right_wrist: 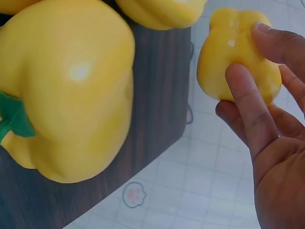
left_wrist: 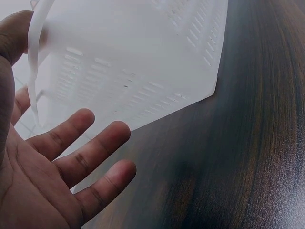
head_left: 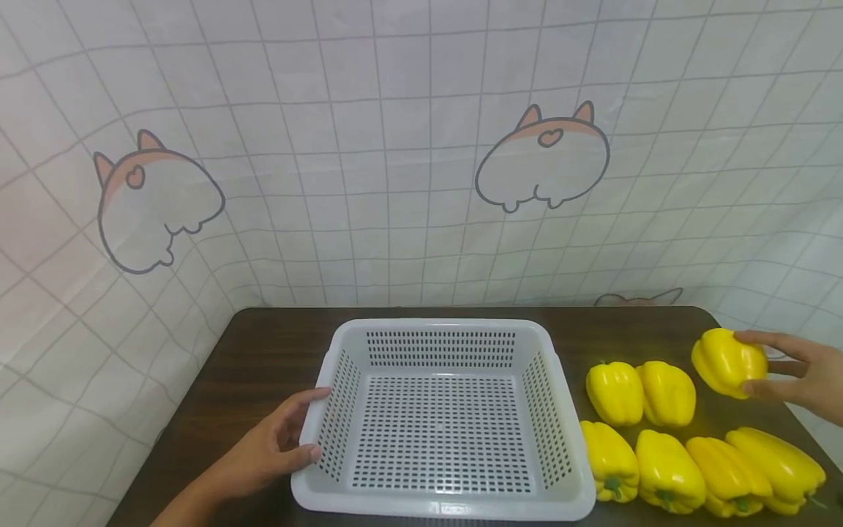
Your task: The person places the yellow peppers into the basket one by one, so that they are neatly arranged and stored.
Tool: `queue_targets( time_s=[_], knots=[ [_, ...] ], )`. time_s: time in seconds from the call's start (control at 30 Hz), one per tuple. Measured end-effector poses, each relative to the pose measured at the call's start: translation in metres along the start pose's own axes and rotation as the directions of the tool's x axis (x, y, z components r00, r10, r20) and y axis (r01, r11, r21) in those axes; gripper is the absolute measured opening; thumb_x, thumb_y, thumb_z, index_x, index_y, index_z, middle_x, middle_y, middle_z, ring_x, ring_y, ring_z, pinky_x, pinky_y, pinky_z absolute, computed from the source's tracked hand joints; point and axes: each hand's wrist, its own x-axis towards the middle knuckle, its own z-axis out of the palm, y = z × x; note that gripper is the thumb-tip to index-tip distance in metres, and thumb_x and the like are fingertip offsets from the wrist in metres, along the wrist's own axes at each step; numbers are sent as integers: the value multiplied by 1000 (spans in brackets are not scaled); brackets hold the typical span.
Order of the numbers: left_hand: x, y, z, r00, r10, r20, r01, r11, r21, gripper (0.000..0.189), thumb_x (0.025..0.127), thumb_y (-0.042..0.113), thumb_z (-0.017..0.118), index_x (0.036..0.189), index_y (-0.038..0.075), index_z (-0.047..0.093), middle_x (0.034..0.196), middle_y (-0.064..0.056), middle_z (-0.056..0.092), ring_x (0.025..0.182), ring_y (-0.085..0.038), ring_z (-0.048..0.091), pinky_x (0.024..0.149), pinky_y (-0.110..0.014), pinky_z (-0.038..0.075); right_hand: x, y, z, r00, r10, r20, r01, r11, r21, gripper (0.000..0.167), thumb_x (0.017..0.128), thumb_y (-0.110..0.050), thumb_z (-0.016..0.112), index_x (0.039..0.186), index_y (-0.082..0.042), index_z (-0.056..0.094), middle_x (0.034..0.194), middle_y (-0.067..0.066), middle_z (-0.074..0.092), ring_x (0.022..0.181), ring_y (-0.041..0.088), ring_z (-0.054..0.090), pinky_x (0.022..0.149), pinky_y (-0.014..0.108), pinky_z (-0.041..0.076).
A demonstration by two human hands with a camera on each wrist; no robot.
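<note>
- We count seven yellow peppers in all: one held and six lying on one dark wood-grain table (head_left: 217, 410).
- One right hand (head_left: 806, 373) grips the held pepper (head_left: 721, 362) between thumb and fingers, at the table's right side, apart from the other six.
- Two back-row peppers (head_left: 614, 393) lie side by side, just beyond the front row and to the left of the held one.
- Four front-row peppers (head_left: 668, 472) run along the table's near right part, green stem ends towards us; the leftmost sits right beside the basket.
- One white plastic basket (head_left: 443, 507), rectangular and pierced with rows of small slots, stands at the middle of the table; we see its whole floor.
- One left hand (head_left: 263, 448) holds the basket's left rim, thumb and index finger hooked over it; in the left wrist view, we see three other fingers spread outside the wall.
- Behind hangs one pale gridded sheet (head_left: 395, 219), with two large corgi-rump drawings (head_left: 546, 165) and part of a third drawing (head_left: 639, 300) low at right.
</note>
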Motion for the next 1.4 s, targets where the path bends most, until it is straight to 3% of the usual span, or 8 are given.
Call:
queue_targets(
  time_s=[0.17,0.33,0.47,0.6,0.83,1.2,1.4],
  knots=[
    [1,0,0,1000,8,4,-8,1000,-3,72,98,11,66,159,13,27,146,-32,42,115,-42,60,83,-38,61,0,-8,-2,1000,-19,-6,19,1000,1,93,86,-18,84,161,-9,30,151,48,20,113,75,42,66,60,59],
    [0,1,0,1000,2,6,-2,1000,-2,73,98,12,65,159,14,26,146,-33,41,115,-40,60,84,-39,62,1,-20,0,998,-57,-40,57,998,0,91,82,-16,87,159,-15,38,155,40,27,112,71,48,65,53,61],
    [1,0,0,1000,12,12,-11,1000,-17,73,98,11,65,159,13,25,146,-33,42,115,-41,60,84,-39,62,2,-28,1,996,-81,-43,81,997,-14,91,81,-16,88,157,-11,39,160,33,26,111,70,50,63,48,62],
    [2,-1,0,999,40,30,-38,997,-64,72,99,7,63,159,11,24,145,-35,40,115,-43,60,83,-42,62,2,-35,1,998,-63,-32,63,998,-21,91,81,-16,88,156,-5,38,155,41,25,111,70,48,64,50,62],
    [2,-1,0,998,50,36,-46,995,-93,72,99,5,61,159,9,23,146,-37,38,115,-44,60,83,-44,62,3,-46,-3,1000,-27,-4,27,999,-31,92,82,-20,88,155,-1,36,152,44,26,113,72,45,67,60,60],
    [2,-3,-1,997,62,38,-58,993,-104,72,99,4,61,160,10,22,145,-37,38,115,-40,61,83,-45,62,3,-65,-7,997,-5,77,8,999,-44,96,85,-32,85,159,-6,30,158,39,20,117,71,43,71,64,58],
    [1,-2,0,999,37,27,-34,996,-82,72,99,7,63,159,12,24,147,-36,38,115,-41,61,82,-44,62,3,-70,-6,995,19,94,-16,999,-32,97,85,-35,84,160,-6,30,159,39,18,118,69,45,72,63,58]
  ],
)
